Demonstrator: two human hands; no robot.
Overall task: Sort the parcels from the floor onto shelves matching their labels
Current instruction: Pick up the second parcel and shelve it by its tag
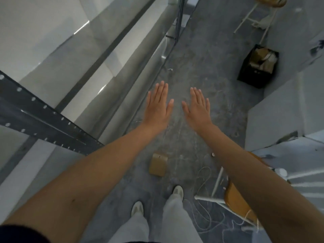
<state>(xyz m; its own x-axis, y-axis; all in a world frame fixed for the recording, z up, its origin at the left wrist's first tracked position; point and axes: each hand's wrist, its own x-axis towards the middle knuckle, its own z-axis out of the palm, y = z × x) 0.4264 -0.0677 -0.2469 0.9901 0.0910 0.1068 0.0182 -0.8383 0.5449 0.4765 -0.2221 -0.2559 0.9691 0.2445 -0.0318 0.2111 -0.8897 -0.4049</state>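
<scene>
Two hands, the left hand (157, 106) and the right hand (198, 106), are stretched out flat with fingers spread, and nothing is grasped. A narrow aisle of rough grey floor (192, 71) is left free between the metal shelves (52, 120) and the wall. One brown cardboard parcel (158, 163) is lying below, near the shoes (178, 191).

Below me runs a scuffed grey concrete floor (198, 81) strewn with thin white cords (205, 188). To my left stands a dark perforated metal shelving frame (43, 118) with pale boards; a white-legged wooden stool (233, 195) sits at my right
</scene>
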